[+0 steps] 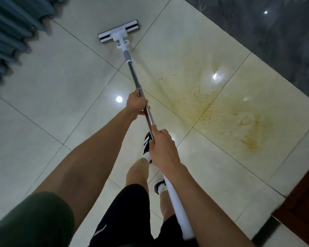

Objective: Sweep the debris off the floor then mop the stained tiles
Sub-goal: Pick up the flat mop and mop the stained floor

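The glossy pale tiled floor [48, 90] carries a flat mop head [118, 31], which lies near its far edge, close to the pleated curtain hem at the far left corner. A yellowish-brown stain [209, 106] with scattered specks spreads across the right-hand tiles, running towards the dark stone border along the right edge.
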Tool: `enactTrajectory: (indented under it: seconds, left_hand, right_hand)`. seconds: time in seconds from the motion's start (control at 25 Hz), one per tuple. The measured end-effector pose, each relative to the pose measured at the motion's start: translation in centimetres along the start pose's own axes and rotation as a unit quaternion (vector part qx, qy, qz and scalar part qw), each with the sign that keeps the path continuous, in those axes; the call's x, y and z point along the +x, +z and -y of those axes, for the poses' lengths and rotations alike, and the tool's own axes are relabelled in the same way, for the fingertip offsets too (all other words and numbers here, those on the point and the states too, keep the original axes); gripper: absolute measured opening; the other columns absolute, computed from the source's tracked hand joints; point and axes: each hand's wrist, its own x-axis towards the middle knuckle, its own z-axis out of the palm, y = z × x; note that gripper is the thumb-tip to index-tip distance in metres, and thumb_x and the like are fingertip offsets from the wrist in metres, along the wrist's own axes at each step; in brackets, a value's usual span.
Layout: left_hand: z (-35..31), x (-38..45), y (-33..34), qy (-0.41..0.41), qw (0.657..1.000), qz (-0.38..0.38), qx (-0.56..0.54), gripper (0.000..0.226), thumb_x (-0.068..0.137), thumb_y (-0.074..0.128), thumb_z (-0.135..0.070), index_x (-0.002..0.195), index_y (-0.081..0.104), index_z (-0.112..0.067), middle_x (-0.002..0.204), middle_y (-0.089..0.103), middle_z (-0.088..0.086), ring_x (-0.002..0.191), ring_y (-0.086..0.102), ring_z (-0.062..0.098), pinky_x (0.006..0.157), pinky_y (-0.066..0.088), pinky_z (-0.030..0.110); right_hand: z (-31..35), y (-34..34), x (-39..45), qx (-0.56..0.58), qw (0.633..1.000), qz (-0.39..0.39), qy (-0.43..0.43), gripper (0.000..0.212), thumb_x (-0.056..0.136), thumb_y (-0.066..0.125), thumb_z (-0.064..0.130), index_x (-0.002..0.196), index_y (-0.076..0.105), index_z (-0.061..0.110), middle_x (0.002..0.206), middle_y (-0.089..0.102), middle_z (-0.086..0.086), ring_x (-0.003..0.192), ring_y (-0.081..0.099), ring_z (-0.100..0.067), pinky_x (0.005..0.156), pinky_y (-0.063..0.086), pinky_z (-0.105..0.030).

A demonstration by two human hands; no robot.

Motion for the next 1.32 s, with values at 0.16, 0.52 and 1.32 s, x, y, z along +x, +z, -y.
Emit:
enactTrajectory:
  seconds: [0.16, 0.52, 1.32]
  left_hand:
    - [-5.0, 5.1, -3.0, 0.012, 0.998, 0.030, 0.053, 0.034, 0.092, 0.052, 0.007, 0.121, 0.047, -0.009, 0.090, 0.058, 0.015, 0.082, 0.067, 0.032, 0.058, 0.060, 0.045]
    - [-4.1, 4.7, -2.0, -0.015, 0.998, 0.043, 0.033, 0.052, 0.090, 0.059, 0.000, 0.138, 0.047, -0.017, 0.092, 0.063, 0.016, 0.089, 0.071, 0.037, 0.051, 0.059, 0.040]
    - [14.9, -20.9, 19.8, -0.026, 1.000, 0.010, -0.005, 0.031, 0.096, 0.055, -0.002, 0.110, 0.040, -0.025, 0.091, 0.058, 0.015, 0.075, 0.062, 0.028, 0.055, 0.056, 0.041]
  right_hand:
    - [3.6, -1.2, 6.2, -0.004, 1.000, -0.015, -0.008, 0.055, 0.102, 0.049, 0.018, 0.153, 0.030, 0.024, 0.100, 0.044, -0.001, 0.075, 0.048, -0.016, 0.069, 0.042, -0.026]
    - [2.6, -2.5, 5.2, -0.001, 1.000, 0.006, -0.011, 0.052, 0.103, 0.046, 0.022, 0.152, 0.030, 0.024, 0.094, 0.057, -0.006, 0.080, 0.052, -0.019, 0.067, 0.040, -0.028]
    - [-23.1, -4.1, -21.2, 0.047, 0.997, 0.048, -0.035, 0.047, 0.102, 0.045, 0.021, 0.148, 0.038, 0.021, 0.119, 0.063, -0.010, 0.106, 0.063, -0.025, 0.087, 0.052, -0.033]
